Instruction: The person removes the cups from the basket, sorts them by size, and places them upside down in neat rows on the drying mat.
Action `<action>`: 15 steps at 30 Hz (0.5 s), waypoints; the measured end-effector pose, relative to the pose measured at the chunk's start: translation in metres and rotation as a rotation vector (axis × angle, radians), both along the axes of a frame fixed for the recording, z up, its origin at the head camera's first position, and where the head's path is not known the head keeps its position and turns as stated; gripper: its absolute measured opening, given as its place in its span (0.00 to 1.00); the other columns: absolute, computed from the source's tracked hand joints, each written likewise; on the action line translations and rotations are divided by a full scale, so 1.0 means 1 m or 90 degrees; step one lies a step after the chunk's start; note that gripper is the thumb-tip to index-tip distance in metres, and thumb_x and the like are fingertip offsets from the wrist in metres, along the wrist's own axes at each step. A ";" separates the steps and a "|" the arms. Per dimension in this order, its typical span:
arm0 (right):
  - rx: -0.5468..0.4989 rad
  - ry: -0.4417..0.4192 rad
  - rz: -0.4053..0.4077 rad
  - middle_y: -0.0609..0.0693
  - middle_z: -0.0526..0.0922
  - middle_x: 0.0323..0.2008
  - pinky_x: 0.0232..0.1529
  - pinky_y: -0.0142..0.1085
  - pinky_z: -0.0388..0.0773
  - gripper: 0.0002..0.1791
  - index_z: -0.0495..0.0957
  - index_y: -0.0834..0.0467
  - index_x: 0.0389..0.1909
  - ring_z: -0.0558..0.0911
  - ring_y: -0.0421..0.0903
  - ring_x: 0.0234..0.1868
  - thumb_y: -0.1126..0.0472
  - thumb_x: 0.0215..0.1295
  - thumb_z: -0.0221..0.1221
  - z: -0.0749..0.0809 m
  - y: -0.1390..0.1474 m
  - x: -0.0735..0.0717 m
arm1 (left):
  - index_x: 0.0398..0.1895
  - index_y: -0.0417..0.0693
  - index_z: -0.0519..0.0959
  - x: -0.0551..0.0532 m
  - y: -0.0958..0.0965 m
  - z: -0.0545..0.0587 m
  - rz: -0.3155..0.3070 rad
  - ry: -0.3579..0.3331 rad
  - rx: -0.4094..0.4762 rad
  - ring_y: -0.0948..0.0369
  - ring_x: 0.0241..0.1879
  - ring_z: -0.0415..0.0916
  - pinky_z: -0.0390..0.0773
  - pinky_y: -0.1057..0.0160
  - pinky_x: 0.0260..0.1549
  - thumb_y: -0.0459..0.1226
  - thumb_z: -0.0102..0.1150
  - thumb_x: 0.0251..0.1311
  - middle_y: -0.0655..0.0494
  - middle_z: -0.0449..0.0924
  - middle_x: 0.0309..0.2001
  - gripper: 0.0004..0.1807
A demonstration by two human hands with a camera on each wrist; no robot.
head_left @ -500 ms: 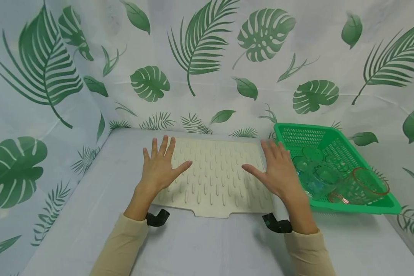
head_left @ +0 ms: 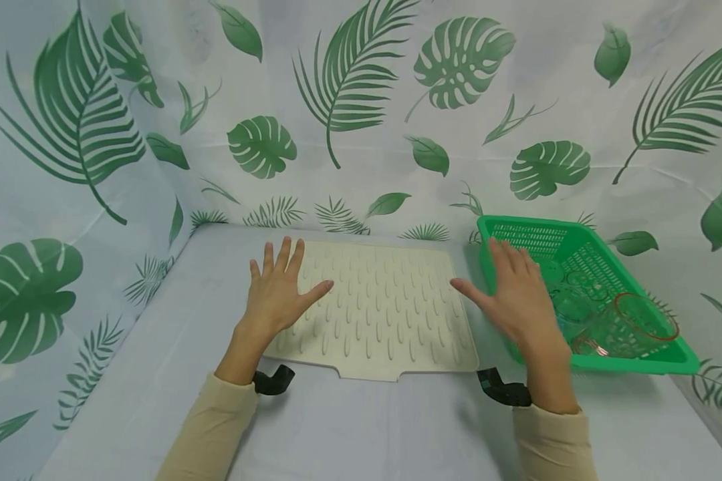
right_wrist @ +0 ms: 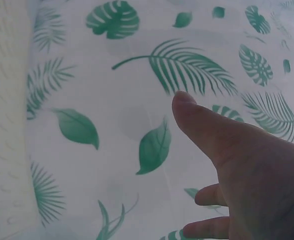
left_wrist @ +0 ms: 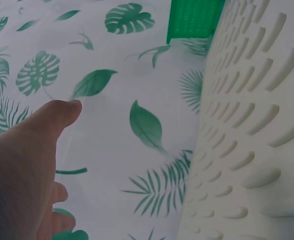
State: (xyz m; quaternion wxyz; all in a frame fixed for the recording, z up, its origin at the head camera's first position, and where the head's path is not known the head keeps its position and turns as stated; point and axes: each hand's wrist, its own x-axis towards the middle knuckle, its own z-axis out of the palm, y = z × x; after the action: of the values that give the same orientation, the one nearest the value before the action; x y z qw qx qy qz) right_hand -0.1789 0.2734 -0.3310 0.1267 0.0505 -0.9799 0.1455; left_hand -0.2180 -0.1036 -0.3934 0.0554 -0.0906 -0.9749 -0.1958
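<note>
Using the head view, clock centred on the ridged cream board throughout. I've got the left hand at 9 o'clock, fingers spread, pointing about 12, thumb out toward 2; it overlaps the board's left edge. Right hand at 3 o'clock, also spread, fingers near 11, thumb toward 10, its tip by the board's right edge; the palm shows in front of the green basket's left side. Can't tell whether it touches the basket. Black wrist mounts on both wrists, beige sleeves below.

Board lies flat between the hands, rows of long raised ridges, small tab at its 6 o'clock edge. My left wrist feed has it filling the 3 o'clock side; the right wrist feed has it as a strip at 9.

Basket sits past the right hand, at 3 o'clock, mesh walls. In it, a red-rimmed glass leans toward the basket's own 4 o'clock; more clear glasses crowd its middle, partly hidden by the hand. White tabletop under everything; leaf-print curtain runs behind at 12 and down the 9 o'clock side.
</note>
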 end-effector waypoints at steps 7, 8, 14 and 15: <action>-0.023 -0.017 -0.032 0.69 0.49 0.78 0.73 0.70 0.47 0.58 0.40 0.58 0.81 0.48 0.72 0.77 0.27 0.65 0.52 0.007 0.018 0.005 | 0.82 0.55 0.38 0.001 -0.001 0.001 0.002 -0.005 0.005 0.42 0.81 0.24 0.35 0.29 0.75 0.74 0.40 0.62 0.49 0.31 0.83 0.56; -0.024 -0.015 -0.036 0.69 0.49 0.78 0.73 0.70 0.48 0.57 0.40 0.59 0.81 0.48 0.72 0.77 0.27 0.66 0.52 0.008 0.020 0.006 | 0.82 0.55 0.38 0.001 -0.001 0.002 0.003 -0.004 0.008 0.42 0.81 0.24 0.36 0.29 0.75 0.74 0.41 0.62 0.49 0.31 0.83 0.56; -0.033 -0.003 -0.059 0.70 0.50 0.77 0.70 0.72 0.51 0.57 0.41 0.60 0.80 0.49 0.72 0.76 0.28 0.66 0.52 0.009 0.037 0.007 | 0.82 0.53 0.39 0.001 -0.003 0.002 0.005 0.002 0.016 0.41 0.81 0.26 0.39 0.29 0.74 0.73 0.43 0.62 0.47 0.34 0.83 0.56; -0.034 -0.002 -0.064 0.70 0.49 0.77 0.70 0.72 0.51 0.57 0.40 0.60 0.80 0.49 0.72 0.76 0.28 0.66 0.52 0.009 0.040 0.008 | 0.82 0.53 0.39 0.001 -0.003 0.002 0.005 0.002 0.016 0.41 0.81 0.26 0.39 0.29 0.74 0.73 0.43 0.62 0.47 0.34 0.83 0.56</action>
State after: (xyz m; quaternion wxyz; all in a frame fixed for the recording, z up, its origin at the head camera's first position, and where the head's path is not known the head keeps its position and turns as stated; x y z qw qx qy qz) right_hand -0.1713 0.3134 -0.3219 0.1332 -0.0025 -0.9773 0.1648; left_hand -0.2170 -0.1066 -0.3916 0.0590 -0.0861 -0.9726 -0.2076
